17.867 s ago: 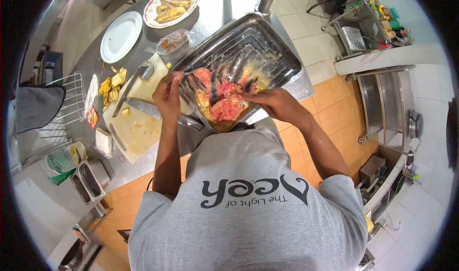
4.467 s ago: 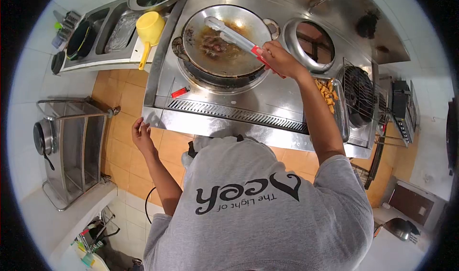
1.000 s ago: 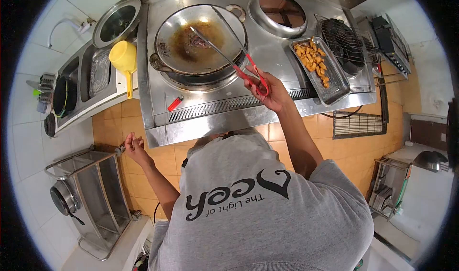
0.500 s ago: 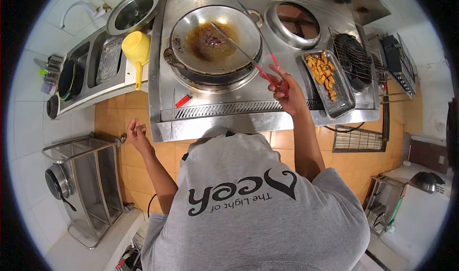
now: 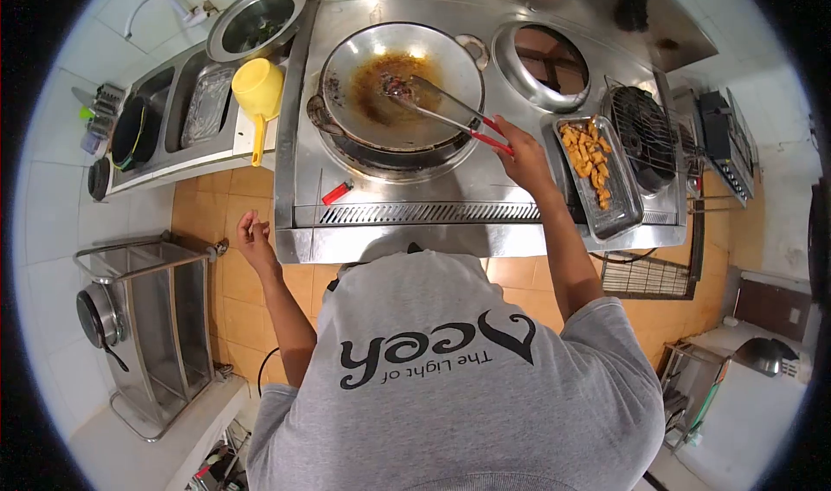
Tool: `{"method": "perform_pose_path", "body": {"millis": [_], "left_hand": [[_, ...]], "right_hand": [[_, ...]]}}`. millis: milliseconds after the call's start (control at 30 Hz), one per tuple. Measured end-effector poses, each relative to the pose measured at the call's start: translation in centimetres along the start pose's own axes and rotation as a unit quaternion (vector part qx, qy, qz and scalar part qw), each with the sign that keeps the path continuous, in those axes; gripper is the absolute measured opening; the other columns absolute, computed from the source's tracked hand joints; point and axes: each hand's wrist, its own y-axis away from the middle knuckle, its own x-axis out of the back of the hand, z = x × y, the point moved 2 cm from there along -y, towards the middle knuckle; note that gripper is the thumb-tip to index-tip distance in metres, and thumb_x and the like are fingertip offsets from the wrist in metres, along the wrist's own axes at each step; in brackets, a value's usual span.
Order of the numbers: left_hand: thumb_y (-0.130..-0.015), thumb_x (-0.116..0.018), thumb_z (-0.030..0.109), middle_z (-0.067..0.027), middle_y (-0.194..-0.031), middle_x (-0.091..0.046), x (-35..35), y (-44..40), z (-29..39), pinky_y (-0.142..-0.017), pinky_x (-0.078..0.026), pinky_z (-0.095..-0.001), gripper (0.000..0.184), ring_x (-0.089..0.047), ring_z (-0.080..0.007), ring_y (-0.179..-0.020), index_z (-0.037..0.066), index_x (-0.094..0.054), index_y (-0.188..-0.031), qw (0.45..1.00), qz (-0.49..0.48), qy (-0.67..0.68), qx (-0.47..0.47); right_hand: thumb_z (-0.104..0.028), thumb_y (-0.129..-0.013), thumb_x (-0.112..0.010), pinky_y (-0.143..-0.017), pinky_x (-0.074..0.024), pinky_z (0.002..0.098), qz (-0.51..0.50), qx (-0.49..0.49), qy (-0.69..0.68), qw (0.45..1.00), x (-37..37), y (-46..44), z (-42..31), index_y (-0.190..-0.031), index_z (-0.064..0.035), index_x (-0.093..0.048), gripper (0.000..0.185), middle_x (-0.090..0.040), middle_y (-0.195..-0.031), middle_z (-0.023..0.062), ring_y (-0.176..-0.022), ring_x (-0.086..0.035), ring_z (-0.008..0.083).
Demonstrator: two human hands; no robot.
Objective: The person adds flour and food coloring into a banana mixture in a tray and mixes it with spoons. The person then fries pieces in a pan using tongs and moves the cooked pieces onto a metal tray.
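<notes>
My right hand (image 5: 519, 153) is wrapped round the red handles of the metal tongs (image 5: 446, 116). The tongs reach over the rim of a large wok (image 5: 346, 114), their tips at dark pieces (image 5: 396, 86) in brownish oil near its middle. Whether the tips pinch a piece is too small to tell. My left hand (image 5: 255, 231) hangs in the air left of the stove's front edge, fingers loosely curled and apart, with nothing in it. A red lighter (image 5: 338, 192) lies on the steel stove top in front of the wok.
A metal tray (image 5: 619, 218) with golden fried pieces stands right of my right hand, beside a wire-grated burner (image 5: 645, 127). Behind is a round steel ring (image 5: 511, 62). To the left are a yellow dipper (image 5: 257, 88), a lidless pot (image 5: 227, 45) and a sink (image 5: 186, 101).
The tongs have come down into the wok and their arms have drawn closer together. My right hand has turned over, its back now showing. The view has shifted slightly; my left hand stays beside the stove.
</notes>
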Motion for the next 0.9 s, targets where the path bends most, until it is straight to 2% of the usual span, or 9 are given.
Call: {"method": "perform_pose_path", "body": {"millis": [33, 100, 200, 300, 600, 700, 800, 900], "left_hand": [[-0.090, -0.053, 0.009, -0.0043, -0.109, -0.058, 0.1, -0.2, 0.0, -0.072, -0.045, -0.0238, 0.021, -0.055, -0.0108, -0.080, 0.004, -0.054, -0.110, 1.000, -0.001, -0.001, -0.005], [-0.090, -0.054, 0.013, -0.0032, -0.111, -0.059, 0.5, -0.5, 0.0, -0.073, -0.045, -0.0259, 0.020, -0.057, -0.0122, -0.083, 0.007, -0.055, -0.109, 1.000, -0.004, -0.005, -0.015], [-0.090, -0.053, 0.012, -0.0037, -0.111, -0.059, 0.7, -0.7, 0.2, -0.072, -0.045, -0.0255, 0.020, -0.057, -0.0118, -0.083, 0.007, -0.055, -0.110, 1.000, 0.002, -0.006, -0.017], [-0.088, -0.052, 0.006, -0.0049, -0.107, -0.057, 0.2, -0.1, 1.0, -0.071, -0.046, -0.0228, 0.021, -0.055, -0.0100, -0.078, 0.002, -0.054, -0.109, 1.000, 0.010, -0.007, -0.019], [-0.087, -0.049, 0.003, -0.0069, -0.108, -0.056, -1.0, 0.6, 1.6, -0.068, -0.044, -0.0211, 0.021, -0.054, -0.0099, -0.078, 0.001, -0.054, -0.108, 0.999, 0.020, 0.022, -0.013], [-0.090, -0.052, 0.010, -0.0043, -0.111, -0.058, 0.2, 0.1, 0.5, -0.075, -0.046, -0.0271, 0.020, -0.057, -0.0122, -0.083, 0.006, -0.056, -0.109, 1.000, 0.008, 0.008, -0.001], [-0.084, -0.050, 0.002, -0.0072, -0.109, -0.056, 0.3, 0.8, 0.7, -0.068, -0.043, -0.0213, 0.023, -0.054, -0.0105, -0.079, 0.001, -0.054, -0.107, 0.999, 0.013, 0.031, -0.002], [-0.084, -0.049, 0.001, -0.0059, -0.108, -0.056, 0.7, 1.3, 0.7, -0.067, -0.043, -0.0214, 0.024, -0.054, -0.0105, -0.077, 0.001, -0.054, -0.107, 0.999, 0.020, 0.022, 0.013]], "right_hand": [[-0.004, -0.075, -0.064, -0.087, -0.0459, 0.0412, 0.004, 0.019, 0.021, 1.000, -0.2, -0.3, 0.2, -0.131, -0.0119, -0.042, 0.060, -0.057, -0.119, 0.0146, -0.106, -0.055, 0.0341], [-0.004, -0.075, -0.064, -0.088, -0.0456, 0.0413, -0.009, -0.001, 0.020, 1.000, -0.8, -1.0, 0.3, -0.130, -0.0131, -0.043, 0.059, -0.056, -0.119, 0.0136, -0.106, -0.055, 0.0335], [-0.004, -0.076, -0.063, -0.087, -0.0456, 0.0415, -0.003, -0.002, 0.009, 1.000, -2.2, -2.0, 0.9, -0.128, -0.0144, -0.045, 0.057, -0.057, -0.119, 0.0132, -0.105, -0.055, 0.0334], [-0.005, -0.076, -0.063, -0.086, -0.0462, 0.0417, -0.003, 0.002, -0.008, 1.000, -3.6, -2.7, 1.5, -0.127, -0.0147, -0.046, 0.054, -0.057, -0.118, 0.0131, -0.104, -0.056, 0.0334], [-0.006, -0.078, -0.061, -0.078, -0.0500, 0.0407, -0.033, -0.043, -0.011, 0.998, -4.3, -2.7, -0.7, -0.125, -0.0121, -0.048, 0.049, -0.062, -0.107, 0.0141, -0.094, -0.061, 0.0332], [-0.008, -0.077, -0.062, -0.078, -0.0502, 0.0393, -0.035, -0.053, -0.039, 0.997, -3.6, -1.9, -1.4, -0.122, -0.0099, -0.051, 0.046, -0.064, -0.103, 0.0141, -0.092, -0.062, 0.0331], [-0.009, -0.077, -0.063, -0.080, -0.0499, 0.0375, -0.048, -0.099, -0.074, 0.991, -2.8, -1.5, -1.6, -0.121, -0.0092, -0.053, 0.045, -0.065, -0.100, 0.0145, -0.092, -0.062, 0.0326], [-0.008, -0.077, -0.065, -0.081, -0.0498, 0.0349, -0.073, -0.134, -0.105, 0.983, -1.9, -0.8, -1.4, -0.123, -0.0096, -0.052, 0.048, -0.065, -0.101, 0.0140, -0.092, -0.064, 0.0295]]}}
